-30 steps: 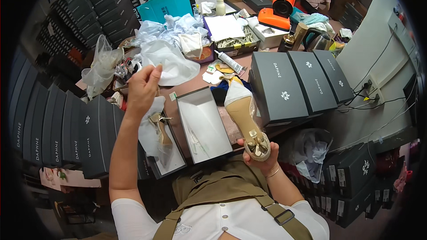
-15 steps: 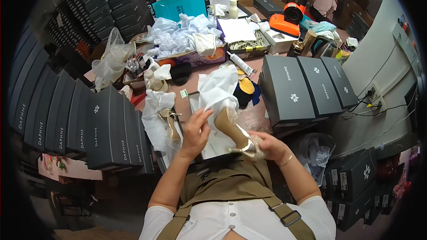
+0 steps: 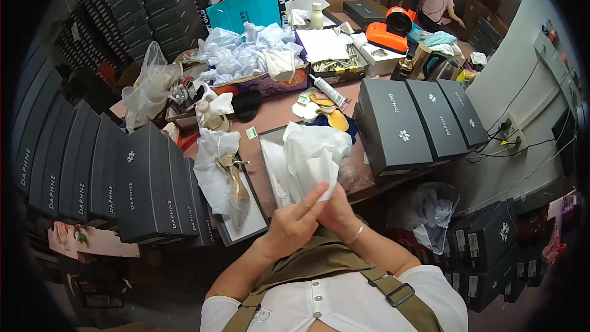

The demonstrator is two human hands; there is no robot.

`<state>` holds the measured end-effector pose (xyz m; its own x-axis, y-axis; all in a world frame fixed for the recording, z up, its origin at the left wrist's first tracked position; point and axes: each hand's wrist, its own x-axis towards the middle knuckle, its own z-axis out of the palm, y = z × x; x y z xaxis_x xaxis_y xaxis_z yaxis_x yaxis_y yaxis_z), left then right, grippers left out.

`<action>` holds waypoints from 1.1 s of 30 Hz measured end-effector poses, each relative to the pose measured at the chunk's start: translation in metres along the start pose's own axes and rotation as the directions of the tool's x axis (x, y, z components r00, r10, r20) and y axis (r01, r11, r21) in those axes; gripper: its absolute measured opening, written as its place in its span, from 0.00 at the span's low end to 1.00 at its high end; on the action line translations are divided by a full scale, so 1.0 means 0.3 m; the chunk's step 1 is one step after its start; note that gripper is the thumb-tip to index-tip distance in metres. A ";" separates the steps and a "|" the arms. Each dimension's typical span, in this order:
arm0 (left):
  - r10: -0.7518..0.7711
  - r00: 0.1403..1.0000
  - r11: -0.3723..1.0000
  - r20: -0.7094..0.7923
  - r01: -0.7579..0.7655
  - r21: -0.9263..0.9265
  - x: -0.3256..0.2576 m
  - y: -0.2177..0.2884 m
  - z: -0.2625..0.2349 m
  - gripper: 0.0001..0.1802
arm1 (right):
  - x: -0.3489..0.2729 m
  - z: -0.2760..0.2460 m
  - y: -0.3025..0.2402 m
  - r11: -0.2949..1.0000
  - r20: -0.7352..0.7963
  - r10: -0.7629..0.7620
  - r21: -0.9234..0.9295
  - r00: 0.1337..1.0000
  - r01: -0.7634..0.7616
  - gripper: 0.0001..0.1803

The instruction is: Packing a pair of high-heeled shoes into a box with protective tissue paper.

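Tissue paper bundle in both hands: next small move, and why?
Probably lower the tissue paper bundle into the open shoe box right beneath it. Both hands, left hand and right hand, grip its lower end, and the wrap looks closed.

Three dark grey shoe boxes [image 3: 424,124] lie side by side at the table's right edge. A pile of crumpled white tissue [image 3: 246,55] fills the far middle, a teal box [image 3: 246,11] standing behind it. An orange tape dispenser [image 3: 388,29] sits at the far right corner. A clear plastic bag [image 3: 147,89] slumps at the left edge (contents unclear). Stacked dark boxes [image 3: 80,172] line the left side. A second heeled shoe [image 3: 235,185] rests in a box lid [image 3: 255,221] at the near left edge. Cables [image 3: 522,138] trail along the right wall.
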<state>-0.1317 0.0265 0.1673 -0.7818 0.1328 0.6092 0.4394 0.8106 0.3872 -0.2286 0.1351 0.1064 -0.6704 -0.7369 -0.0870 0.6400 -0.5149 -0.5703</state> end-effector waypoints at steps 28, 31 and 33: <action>-0.956 0.293 0.289 -0.021 0.951 0.110 -0.453 -0.609 0.019 0.33 | 0.064 -0.366 -0.193 -0.698 -0.365 0.046 -0.678 0.930 -0.232 0.29; -0.959 0.236 0.244 -0.157 0.969 -0.033 -0.521 -0.622 0.026 0.25 | 0.004 -0.090 -0.288 -0.633 -0.070 0.331 -0.756 0.941 0.166 0.29; -0.922 0.353 0.371 -0.160 0.923 -0.101 -0.492 -0.480 -0.061 0.22 | -0.049 -0.005 -0.344 -0.354 0.158 0.383 -0.885 0.910 0.302 0.31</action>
<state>-0.0716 -0.1203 0.0343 -0.6103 -0.7916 -0.0311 -0.5139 0.3658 0.7759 -0.2854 0.1997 0.1652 -0.3061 -0.9369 -0.1687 -0.7614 0.3473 -0.5474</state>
